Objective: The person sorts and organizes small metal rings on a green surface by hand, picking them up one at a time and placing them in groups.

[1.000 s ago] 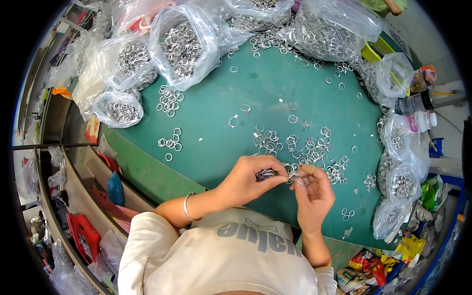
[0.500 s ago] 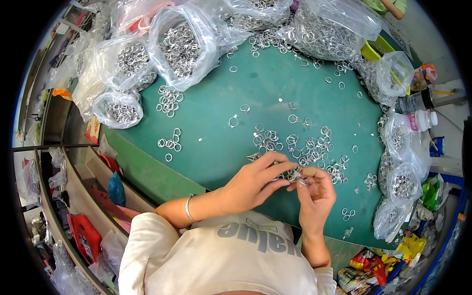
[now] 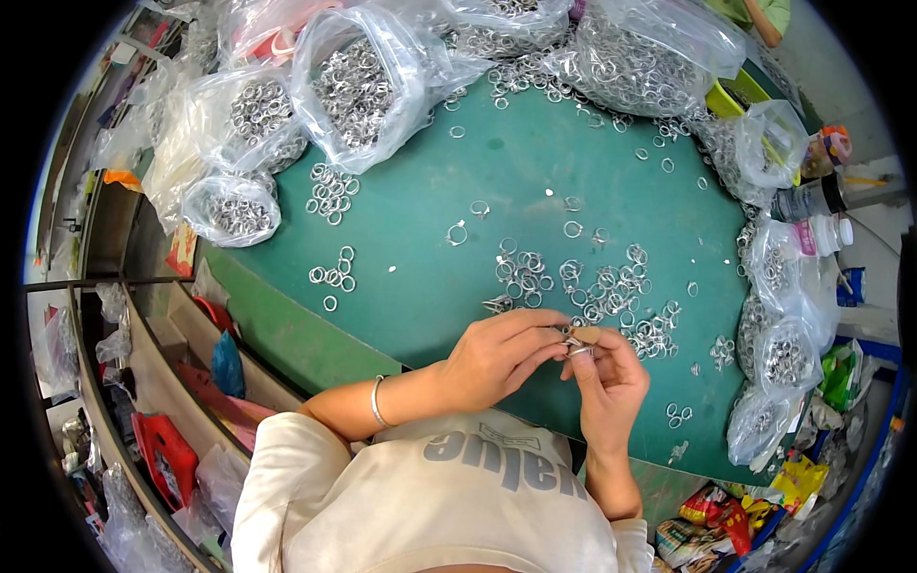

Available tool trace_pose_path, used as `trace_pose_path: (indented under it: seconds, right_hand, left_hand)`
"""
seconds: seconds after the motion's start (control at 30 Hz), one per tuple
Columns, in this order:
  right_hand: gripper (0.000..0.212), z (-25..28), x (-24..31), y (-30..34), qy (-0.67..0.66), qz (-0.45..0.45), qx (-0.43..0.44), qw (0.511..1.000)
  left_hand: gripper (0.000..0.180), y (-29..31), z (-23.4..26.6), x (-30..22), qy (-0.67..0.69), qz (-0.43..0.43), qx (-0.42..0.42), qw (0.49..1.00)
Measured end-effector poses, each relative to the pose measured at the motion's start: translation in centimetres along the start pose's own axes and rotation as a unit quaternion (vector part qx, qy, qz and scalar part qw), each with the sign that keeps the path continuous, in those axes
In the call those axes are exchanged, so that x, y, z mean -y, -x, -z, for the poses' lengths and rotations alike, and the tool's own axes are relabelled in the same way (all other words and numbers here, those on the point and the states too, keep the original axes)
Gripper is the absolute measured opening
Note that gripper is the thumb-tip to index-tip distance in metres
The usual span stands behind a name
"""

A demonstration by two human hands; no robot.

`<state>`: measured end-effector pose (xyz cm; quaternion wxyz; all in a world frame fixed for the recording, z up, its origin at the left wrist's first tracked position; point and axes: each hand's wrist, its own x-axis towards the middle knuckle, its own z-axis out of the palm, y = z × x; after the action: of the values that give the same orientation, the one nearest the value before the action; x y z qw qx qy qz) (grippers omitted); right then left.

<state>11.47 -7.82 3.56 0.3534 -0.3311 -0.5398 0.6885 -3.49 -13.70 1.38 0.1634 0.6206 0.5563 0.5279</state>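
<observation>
Silvery metal finger rings [image 3: 580,350] are bunched between my two hands, low over the near side of the green table. My right hand [image 3: 611,382] is closed and pinches them between thumb and forefinger. A tan-brown patch covers one of its fingertips. From the left, my left hand [image 3: 499,359] meets the same rings, its fingers drawn together at them; its fingertips are partly hidden. Just beyond the hands lies a loose pile of rings [image 3: 611,291], with another cluster [image 3: 522,272] to its left. A dark pointed piece [image 3: 498,304] shows beside my left hand.
Clear bags of rings [image 3: 353,95] line the far edge, and more bags [image 3: 788,353] stand along the right. Small ring groups [image 3: 331,191] lie at the left of the green table [image 3: 401,229]. Left are shelf compartments with a red basket [image 3: 162,458]. Another person's arm [image 3: 761,21] shows far right.
My left hand has lowered slightly, and its fingers have drawn closer together at the rings. My right hand has turned a little and stays pinched on them. The table piles look the same.
</observation>
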Motion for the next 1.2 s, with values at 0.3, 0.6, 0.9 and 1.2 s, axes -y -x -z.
trace_pose_path:
  seconds: [0.3, 0.6, 0.9, 1.2]
  right_hand:
    - [0.014, -0.4, -0.5, 0.4, 0.066, 0.106, -0.043, 0.991]
    - [0.016, -0.6, 0.3, 0.2, 0.205, 0.106, -0.051, 0.972]
    - [0.020, -0.4, -0.4, 0.6, 0.274, 0.152, -0.045, 0.949]
    - [0.018, 0.2, -1.0, 0.1, 0.260, 0.170, -0.018, 0.950]
  left_hand:
    - [0.021, -0.5, 0.7, -0.5, 0.104, 0.047, 0.014, 0.993]
    - [0.020, -0.3, 0.7, -0.6, 0.036, 0.002, -0.004, 0.999]
    - [0.014, -0.4, 0.8, -1.4, 0.124, 0.170, 0.023, 0.977]
    - [0.008, -1.0, 0.7, 0.1, 0.258, 0.338, 0.066, 0.903]
